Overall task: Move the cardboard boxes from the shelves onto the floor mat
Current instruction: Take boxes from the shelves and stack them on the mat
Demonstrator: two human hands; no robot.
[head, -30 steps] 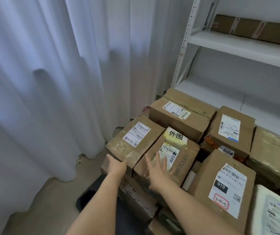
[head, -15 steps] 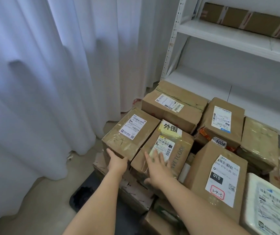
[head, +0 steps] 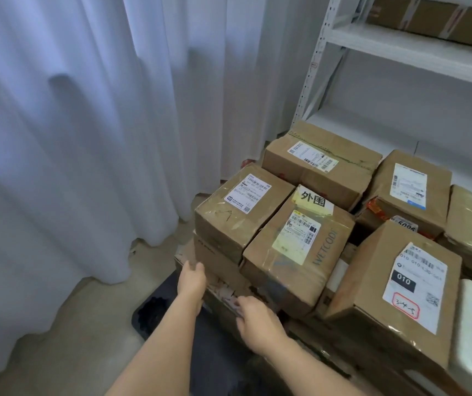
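Note:
Several taped cardboard boxes are stacked on a dark floor mat (head: 169,307). At the front left of the pile stands a box with a white label (head: 229,221), and beside it a box with a yellow label (head: 292,270). Both rest on a flat, torn box (head: 223,291). My left hand (head: 191,282) reaches to the left corner of this lower layer, fingers straight. My right hand (head: 256,320) lies at the torn front edge below the yellow-label box, fingers relaxed, holding nothing. A long box (head: 435,20) remains on the upper shelf (head: 412,50).
More boxes fill the pile: one at the back (head: 312,178), one with a tall white label (head: 383,195), one marked 010 (head: 372,295). White curtains (head: 86,124) hang on the left above a beige floor (head: 66,338). The lower shelf board (head: 352,132) lies behind the pile.
Both hands have drawn back and down from the two front boxes to the lower layer's front edge. The view has shifted closer to the pile.

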